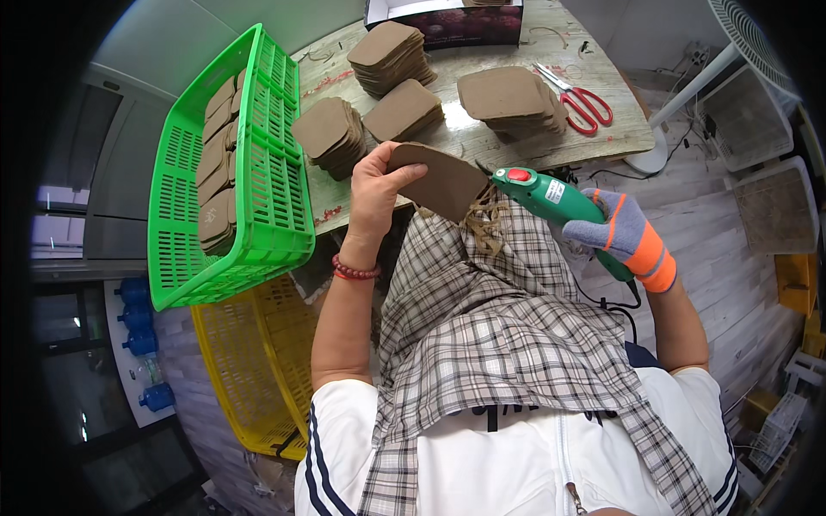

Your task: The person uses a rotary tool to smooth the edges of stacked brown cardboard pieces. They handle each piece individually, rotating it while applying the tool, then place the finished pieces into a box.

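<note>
Pinched between the thumb and fingers of my bare left hand (376, 196) is a flat brown fabric-like piece (446, 182) with rounded corners, tilted above my lap. My right hand (626, 236), in a grey and orange glove, is wrapped round a green electric cutter (551, 194) with a red switch. The cutter's dark tip is close to the piece's right edge; whether they touch I cannot tell. Thin tan strips (488, 225) hang below that edge, over my checked apron (482, 301).
Several stacks of brown pieces (508, 96) and red-handled scissors (588, 110) lie on the worn table (594, 148). A green crate (288, 193) of similar pieces stands left, above a yellow crate (249, 365). An open box (456, 28) sits far back; a fan (693, 90) stands right.
</note>
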The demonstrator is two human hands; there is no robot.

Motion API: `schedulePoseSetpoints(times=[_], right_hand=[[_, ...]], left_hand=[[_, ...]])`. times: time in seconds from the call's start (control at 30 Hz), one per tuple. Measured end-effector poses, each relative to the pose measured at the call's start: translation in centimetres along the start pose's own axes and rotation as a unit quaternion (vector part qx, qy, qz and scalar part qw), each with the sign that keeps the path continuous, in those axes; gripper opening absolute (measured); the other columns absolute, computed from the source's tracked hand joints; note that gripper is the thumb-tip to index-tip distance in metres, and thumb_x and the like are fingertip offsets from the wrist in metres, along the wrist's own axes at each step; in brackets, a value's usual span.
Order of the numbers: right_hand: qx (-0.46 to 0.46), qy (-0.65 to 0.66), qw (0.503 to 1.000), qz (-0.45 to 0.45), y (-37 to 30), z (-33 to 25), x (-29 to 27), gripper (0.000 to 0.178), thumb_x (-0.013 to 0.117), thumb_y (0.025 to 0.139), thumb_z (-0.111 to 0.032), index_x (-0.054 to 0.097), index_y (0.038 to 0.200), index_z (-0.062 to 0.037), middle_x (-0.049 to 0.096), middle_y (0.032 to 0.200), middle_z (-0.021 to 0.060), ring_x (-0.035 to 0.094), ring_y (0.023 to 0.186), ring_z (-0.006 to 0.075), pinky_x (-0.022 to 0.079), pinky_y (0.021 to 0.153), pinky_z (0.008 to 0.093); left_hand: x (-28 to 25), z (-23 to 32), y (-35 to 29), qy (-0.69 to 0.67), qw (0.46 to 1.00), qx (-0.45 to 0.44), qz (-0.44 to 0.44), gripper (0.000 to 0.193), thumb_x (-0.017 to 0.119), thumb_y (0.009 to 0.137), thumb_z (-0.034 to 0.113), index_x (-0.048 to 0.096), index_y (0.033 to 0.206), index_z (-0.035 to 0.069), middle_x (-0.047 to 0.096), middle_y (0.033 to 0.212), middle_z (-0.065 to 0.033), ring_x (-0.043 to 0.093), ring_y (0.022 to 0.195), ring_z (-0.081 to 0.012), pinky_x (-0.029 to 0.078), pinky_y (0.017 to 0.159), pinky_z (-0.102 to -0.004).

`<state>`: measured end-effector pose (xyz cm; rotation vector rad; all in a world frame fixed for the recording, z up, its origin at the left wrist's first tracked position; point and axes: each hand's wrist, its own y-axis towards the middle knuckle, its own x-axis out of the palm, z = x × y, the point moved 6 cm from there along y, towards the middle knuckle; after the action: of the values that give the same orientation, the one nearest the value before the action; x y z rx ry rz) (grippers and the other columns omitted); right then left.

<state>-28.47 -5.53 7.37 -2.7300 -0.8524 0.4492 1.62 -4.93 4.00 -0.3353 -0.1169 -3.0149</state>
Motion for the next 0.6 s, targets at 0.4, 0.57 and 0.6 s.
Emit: schedulePoseSetpoints(times=[0.4, 0.57, 0.6], right_hand=[[-0.018, -0.048, 0.999, -0.010, 0.1, -0.8, 1.0, 0.048, 0.079, 0.073, -0.029, 0.060, 0.105, 0.0018, 0.061, 0.072, 0.0015, 0.053, 0.057, 0.0041, 0.043, 0.051, 0.0199], [-0.016, -0.064, 0.998, -0.021, 0.7, -1.1, 1.5, 0.039, 0.077, 0.073, -0.022, 0.060, 0.102, -0.0002, 0.061, 0.074, 0.0012, 0.053, 0.061, 0.0045, 0.044, 0.055, 0.0213], [-0.013, -0.063, 0.998, -0.022, 0.8, -1.2, 1.7, 0.040, 0.077, 0.073, -0.022, 0.060, 0.102, -0.0001, 0.061, 0.074, 0.0012, 0.053, 0.061, 0.0046, 0.044, 0.055, 0.0215]], left_hand=[[2.5, -1.4, -0.5, -0.005, 0.989, -0.100, -0.105, 0.017, 0.066, 0.076, -0.006, 0.062, 0.092, 0.000, 0.066, 0.086, -0.0036, 0.061, 0.076, -0.0087, 0.050, 0.070, -0.0220], [3.6, -1.0, -0.7, 0.019, 0.976, -0.144, -0.163, 0.018, 0.066, 0.076, -0.006, 0.062, 0.092, 0.000, 0.066, 0.086, -0.0025, 0.061, 0.077, -0.0086, 0.049, 0.073, -0.0222], [3.8, -1.1, -0.7, 0.040, 0.973, -0.154, -0.169, 0.020, 0.067, 0.075, -0.006, 0.061, 0.094, -0.001, 0.066, 0.088, -0.0027, 0.061, 0.078, -0.0092, 0.049, 0.073, -0.0226]])
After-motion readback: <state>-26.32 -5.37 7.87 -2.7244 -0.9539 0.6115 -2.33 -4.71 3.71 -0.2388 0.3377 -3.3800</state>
